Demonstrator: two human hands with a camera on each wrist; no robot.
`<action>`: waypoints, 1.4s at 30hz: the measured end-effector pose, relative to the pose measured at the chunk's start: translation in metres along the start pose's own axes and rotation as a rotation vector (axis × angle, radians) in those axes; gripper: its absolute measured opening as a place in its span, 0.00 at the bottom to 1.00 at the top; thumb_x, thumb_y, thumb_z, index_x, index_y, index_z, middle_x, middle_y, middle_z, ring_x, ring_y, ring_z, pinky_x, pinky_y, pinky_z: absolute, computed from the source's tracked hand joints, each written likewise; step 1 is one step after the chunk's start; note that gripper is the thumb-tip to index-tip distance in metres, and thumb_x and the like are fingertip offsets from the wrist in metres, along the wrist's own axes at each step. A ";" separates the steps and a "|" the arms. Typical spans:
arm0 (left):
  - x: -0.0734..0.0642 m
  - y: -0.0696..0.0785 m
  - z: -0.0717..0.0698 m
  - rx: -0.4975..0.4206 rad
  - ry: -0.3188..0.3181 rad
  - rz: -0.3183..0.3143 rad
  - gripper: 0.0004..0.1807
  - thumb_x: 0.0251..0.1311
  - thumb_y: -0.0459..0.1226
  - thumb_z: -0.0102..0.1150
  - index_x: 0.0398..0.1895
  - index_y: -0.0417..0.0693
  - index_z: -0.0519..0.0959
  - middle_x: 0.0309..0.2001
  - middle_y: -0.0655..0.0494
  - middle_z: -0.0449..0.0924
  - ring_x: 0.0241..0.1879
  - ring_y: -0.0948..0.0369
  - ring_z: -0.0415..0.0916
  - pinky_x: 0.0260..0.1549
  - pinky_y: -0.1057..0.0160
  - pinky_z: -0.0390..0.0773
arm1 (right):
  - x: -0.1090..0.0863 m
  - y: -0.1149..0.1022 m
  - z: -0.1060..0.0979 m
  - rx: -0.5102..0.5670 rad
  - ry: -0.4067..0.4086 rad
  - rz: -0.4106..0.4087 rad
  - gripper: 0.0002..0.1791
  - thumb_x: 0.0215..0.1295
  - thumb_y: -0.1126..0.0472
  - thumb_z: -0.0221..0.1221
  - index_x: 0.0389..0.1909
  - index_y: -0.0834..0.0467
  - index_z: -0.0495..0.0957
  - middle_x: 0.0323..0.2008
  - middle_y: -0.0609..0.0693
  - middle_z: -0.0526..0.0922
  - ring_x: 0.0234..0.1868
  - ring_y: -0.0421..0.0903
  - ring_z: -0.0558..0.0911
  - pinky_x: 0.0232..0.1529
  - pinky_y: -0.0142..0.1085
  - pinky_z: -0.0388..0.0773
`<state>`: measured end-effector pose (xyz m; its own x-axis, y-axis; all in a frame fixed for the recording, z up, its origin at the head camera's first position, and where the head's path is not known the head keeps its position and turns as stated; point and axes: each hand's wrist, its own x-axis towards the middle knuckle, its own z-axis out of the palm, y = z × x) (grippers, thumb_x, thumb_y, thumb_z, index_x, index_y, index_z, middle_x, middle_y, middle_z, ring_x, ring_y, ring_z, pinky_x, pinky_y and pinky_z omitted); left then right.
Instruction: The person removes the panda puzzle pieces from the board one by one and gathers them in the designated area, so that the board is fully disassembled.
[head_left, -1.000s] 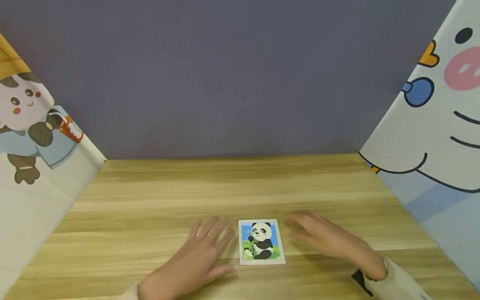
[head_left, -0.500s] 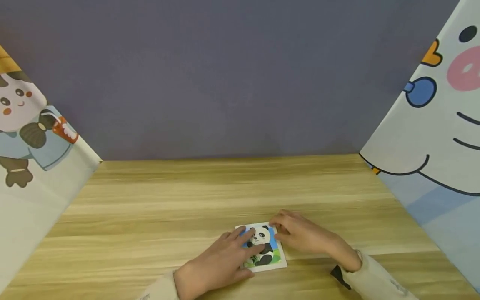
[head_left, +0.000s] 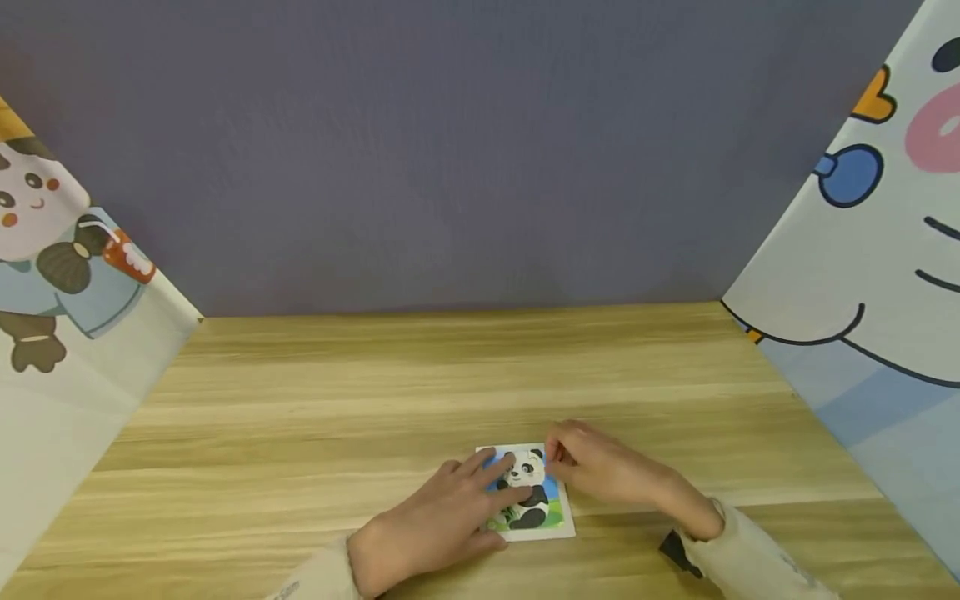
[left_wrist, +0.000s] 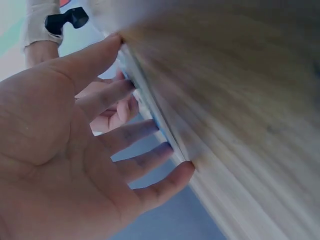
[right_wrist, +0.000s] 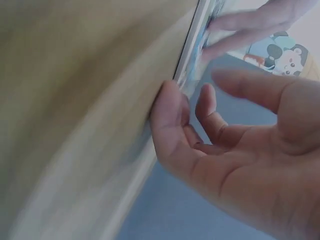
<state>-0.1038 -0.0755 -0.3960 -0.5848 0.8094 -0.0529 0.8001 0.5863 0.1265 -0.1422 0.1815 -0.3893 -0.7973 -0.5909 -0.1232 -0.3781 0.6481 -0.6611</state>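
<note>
A small panda picture card (head_left: pixel 538 512) with a white border lies flat on the wooden table. Across its left part rests my left hand (head_left: pixel 442 521), fingers spread and fairly straight, partly covering the picture. In the left wrist view, the left fingertips (left_wrist: pixel 165 150) touch down along the card and the table. At the card's upper right edge is my right hand (head_left: pixel 607 467), its fingers bent. The right wrist view shows the thumb and forefinger tips close together and the outer fingers (right_wrist: pixel 172 115) curled against the table; whether anything thin is pinched is unclear.
The wooden table (head_left: pixel 337 383) ends at a dark grey panel (head_left: pixel 450 167) behind. Side panels with cartoon prints stand at left (head_left: pixel 90 350) and right (head_left: pixel 862 267). A black piece (head_left: pixel 681 554) sits at the right cuff.
Both hands have come in to the card; the left moved right and onto it, the right reached its upper right edge. Over the last half second the hands barely shift.
</note>
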 end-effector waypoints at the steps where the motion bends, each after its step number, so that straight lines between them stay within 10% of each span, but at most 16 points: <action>1: 0.001 0.000 0.000 -0.003 -0.004 -0.005 0.33 0.66 0.56 0.57 0.74 0.65 0.65 0.76 0.49 0.58 0.73 0.45 0.58 0.56 0.45 0.75 | 0.000 0.000 0.000 -0.010 0.002 -0.008 0.04 0.72 0.61 0.58 0.42 0.56 0.73 0.35 0.44 0.73 0.33 0.40 0.72 0.32 0.32 0.73; 10: 0.002 0.000 -0.002 -0.004 -0.015 -0.022 0.33 0.67 0.56 0.56 0.74 0.64 0.65 0.76 0.48 0.57 0.73 0.44 0.57 0.56 0.44 0.74 | 0.001 -0.002 0.003 -0.142 0.063 -0.069 0.15 0.70 0.66 0.58 0.56 0.64 0.75 0.40 0.45 0.75 0.36 0.38 0.71 0.33 0.30 0.73; 42: 0.001 0.003 0.003 -0.005 0.011 -0.033 0.34 0.67 0.55 0.57 0.75 0.68 0.63 0.75 0.45 0.58 0.72 0.44 0.58 0.56 0.42 0.74 | 0.006 -0.004 0.010 -0.135 0.147 -0.116 0.12 0.64 0.71 0.63 0.41 0.56 0.71 0.22 0.40 0.73 0.20 0.33 0.70 0.19 0.26 0.70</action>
<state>-0.1013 -0.0723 -0.3990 -0.6123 0.7893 -0.0458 0.7798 0.6124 0.1298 -0.1410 0.1703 -0.3946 -0.8009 -0.5954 0.0635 -0.5230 0.6441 -0.5582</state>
